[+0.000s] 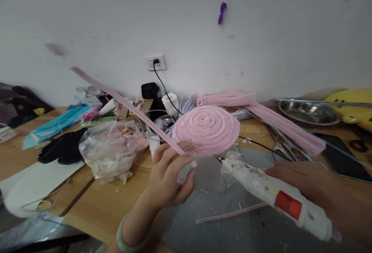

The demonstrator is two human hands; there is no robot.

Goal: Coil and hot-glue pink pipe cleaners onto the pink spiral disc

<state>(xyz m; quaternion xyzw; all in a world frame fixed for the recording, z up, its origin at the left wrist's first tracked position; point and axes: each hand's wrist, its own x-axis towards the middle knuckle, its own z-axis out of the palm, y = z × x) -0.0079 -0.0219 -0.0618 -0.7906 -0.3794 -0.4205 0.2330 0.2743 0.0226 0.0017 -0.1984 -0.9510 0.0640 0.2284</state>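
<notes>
My left hand [170,175] pinches the edge of a pink spiral disc [207,129] made of coiled fuzzy stem, held tilted above the table. A long loose end of the pink stem [122,104] runs from my fingers up to the left. My right hand [308,179] grips a white hot glue gun [273,191] with an orange trigger. Its nozzle [218,159] points at the lower rim of the disc, very close to it. A green bangle sits on my left wrist.
A grey mat [221,214] with a loose pink stem [229,213] lies under my hands. Bundles of pink stems [279,123], a metal bowl [308,112], scissors [280,144] and a phone [343,158] are at right. A plastic bag of scraps [110,148] sits left.
</notes>
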